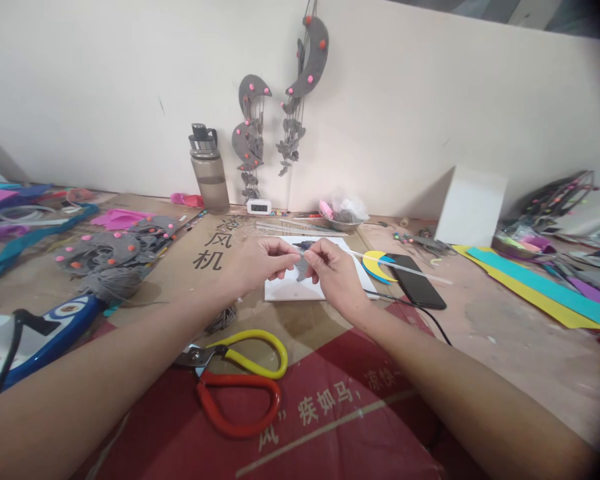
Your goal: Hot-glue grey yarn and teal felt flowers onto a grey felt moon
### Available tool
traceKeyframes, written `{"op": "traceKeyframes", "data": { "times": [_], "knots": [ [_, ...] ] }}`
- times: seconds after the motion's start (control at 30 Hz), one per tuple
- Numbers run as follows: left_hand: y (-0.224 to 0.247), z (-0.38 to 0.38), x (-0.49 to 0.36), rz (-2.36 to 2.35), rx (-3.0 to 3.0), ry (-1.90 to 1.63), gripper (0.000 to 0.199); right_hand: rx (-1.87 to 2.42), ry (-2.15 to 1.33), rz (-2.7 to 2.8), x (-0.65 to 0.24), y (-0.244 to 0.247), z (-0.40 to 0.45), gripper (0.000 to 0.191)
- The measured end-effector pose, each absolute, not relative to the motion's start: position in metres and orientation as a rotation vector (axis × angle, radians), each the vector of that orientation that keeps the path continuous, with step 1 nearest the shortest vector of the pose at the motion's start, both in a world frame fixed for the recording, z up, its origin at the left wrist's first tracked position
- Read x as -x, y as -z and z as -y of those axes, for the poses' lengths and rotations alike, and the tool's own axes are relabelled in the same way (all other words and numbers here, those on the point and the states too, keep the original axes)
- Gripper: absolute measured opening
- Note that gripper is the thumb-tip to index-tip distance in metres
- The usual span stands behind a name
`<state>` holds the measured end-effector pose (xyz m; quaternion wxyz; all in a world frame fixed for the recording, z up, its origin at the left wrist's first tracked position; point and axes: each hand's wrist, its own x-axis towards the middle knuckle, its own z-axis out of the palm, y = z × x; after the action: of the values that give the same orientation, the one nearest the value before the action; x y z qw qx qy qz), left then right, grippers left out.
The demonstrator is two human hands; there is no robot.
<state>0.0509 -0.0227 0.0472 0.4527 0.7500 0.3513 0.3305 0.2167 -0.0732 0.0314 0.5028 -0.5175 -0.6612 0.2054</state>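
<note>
My left hand (275, 259) is over a white board (280, 290), thumb and fingertips pinched together; what they hold, if anything, is too small to make out. Close beside it, my right hand (336, 272) pinches a small grey felt piece (301, 268) between thumb and fingers. A dark pointed tip (305, 245) shows just behind the fingertips, its body mostly hidden by my right hand. From behind that hand a translucent glue stick (425, 272) runs out to the right, and a black cable (405, 301) trails below it.
Scissors (237, 380) with yellow and red handles lie in front on cardboard (340, 407). A phone (415, 280) and yellow-blue crescents (379, 265) lie right. A bottle (210, 173), small clock (259, 207) and bowl (347, 220) stand behind. Grey yarn (113, 283) is left; felt crescents (315, 60) hang behind.
</note>
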Motion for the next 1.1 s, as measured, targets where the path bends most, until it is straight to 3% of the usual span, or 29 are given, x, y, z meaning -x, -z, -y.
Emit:
{"op": "traceKeyframes", "data": {
  "times": [0.37,0.5,0.6,0.8,1.1],
  "knots": [
    [-0.035,0.019,-0.059,-1.065,-2.057,-0.802,0.018,1.415,-0.276,1.738,-0.237,-0.029,0.065,0.024],
    [-0.025,0.014,-0.061,-1.126,-2.07,-0.754,0.021,1.61,0.045,1.717,-0.265,-0.019,0.058,0.016],
    [-0.025,0.012,-0.063,-1.109,-2.217,-0.734,0.02,1.87,0.201,1.719,-0.281,-0.006,0.054,0.027],
    [-0.023,0.009,-0.071,-1.068,-2.563,-0.665,0.019,2.09,0.131,1.892,-0.282,0.0,0.044,0.04],
    [-0.004,0.013,-0.071,-1.148,-2.572,-0.669,0.017,2.183,-0.123,1.595,-0.287,-0.01,0.036,0.023]
  ]
}}
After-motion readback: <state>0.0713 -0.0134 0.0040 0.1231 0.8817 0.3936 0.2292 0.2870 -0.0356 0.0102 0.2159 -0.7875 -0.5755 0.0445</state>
